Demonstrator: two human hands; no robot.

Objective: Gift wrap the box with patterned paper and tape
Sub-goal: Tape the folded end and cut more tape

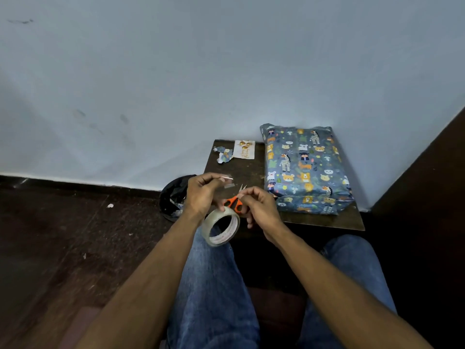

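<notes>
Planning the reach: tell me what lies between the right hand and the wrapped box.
Only bare dark wooden tabletop, seen in the head view, separates the right hand from the animal-patterned wrapped box.

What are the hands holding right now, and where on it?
A short clear tape strip stretched between them: left hand pinches one end, right hand the other. The tape roll hangs at the left hand.

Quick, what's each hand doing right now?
Left hand: fingers pinch a tape strip.
Right hand: fingers pinch the strip's other end.
</notes>
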